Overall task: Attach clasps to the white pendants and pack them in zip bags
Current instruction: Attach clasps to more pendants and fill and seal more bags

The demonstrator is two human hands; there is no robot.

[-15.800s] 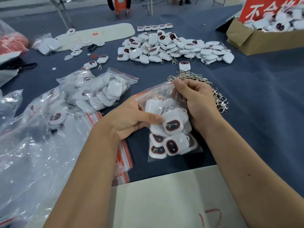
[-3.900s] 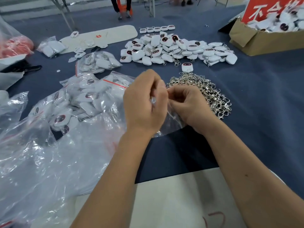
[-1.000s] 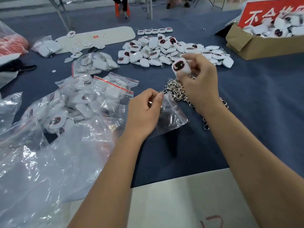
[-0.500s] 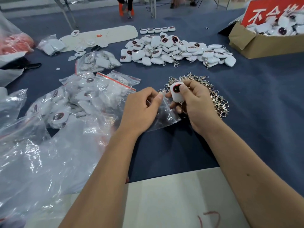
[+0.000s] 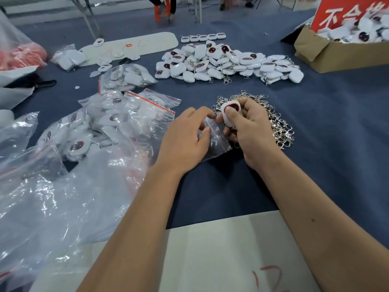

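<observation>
My right hand (image 5: 249,133) grips a white pendant (image 5: 229,113) with a dark red-rimmed face, thumb pressed on its front, just above the mouth of a small clear zip bag (image 5: 214,142). My left hand (image 5: 185,140) pinches the top edge of that bag, which lies on the blue cloth between both hands. Behind my right hand sits a heap of silver clasps (image 5: 277,125). A long pile of white pendants (image 5: 227,64) lies further back at the centre.
Filled zip bags (image 5: 117,121) and loose clear plastic (image 5: 52,197) cover the left side. A cardboard box (image 5: 336,51) of pendants stands at the back right. A white board (image 5: 221,253) lies at the near edge, and a white tray (image 5: 134,45) sits far back left.
My right hand picked a pendant from the far pile and brought it down to the bag's mouth. My left hand keeps pinching the empty bag's edge, now slightly lower.
</observation>
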